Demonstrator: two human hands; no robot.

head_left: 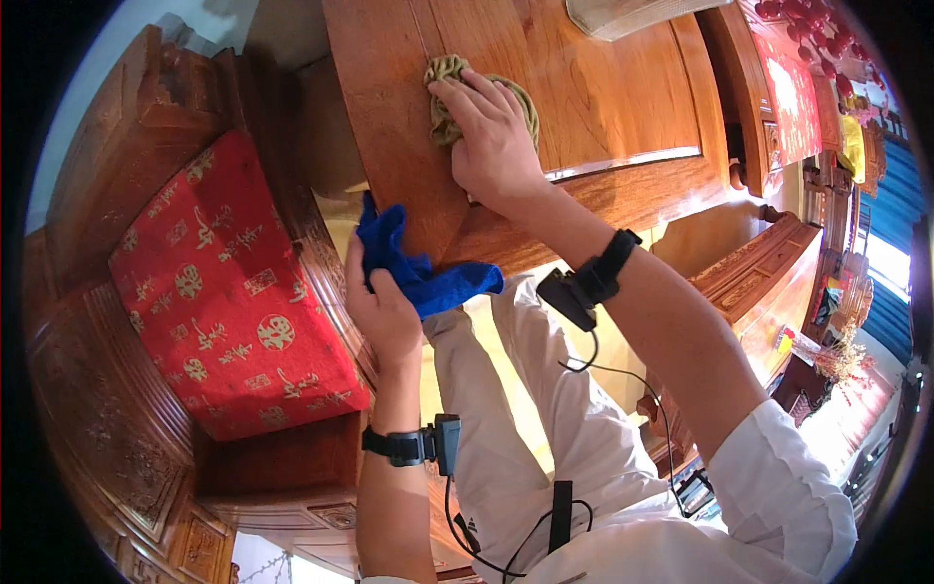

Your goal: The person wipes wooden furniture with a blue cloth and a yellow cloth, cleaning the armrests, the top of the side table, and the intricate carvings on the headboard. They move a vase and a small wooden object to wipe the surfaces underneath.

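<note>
A wooden table (613,88) with a glossy brown top fills the upper middle. Pressed flat on its surface, my right hand (496,146) covers a crumpled olive-green cloth (446,70), which shows around the fingers. My left hand (384,307) is at the table's near left corner, closed around a bunched blue cloth (418,277). Part of the blue cloth hangs over the table's edge. Both wrists wear black straps with small devices and cables.
A carved wooden chair (146,389) with a red patterned cushion (229,302) stands at the left, close to my left hand. A clear container (632,15) sits on the table's far part. More carved furniture (769,273) is at the right.
</note>
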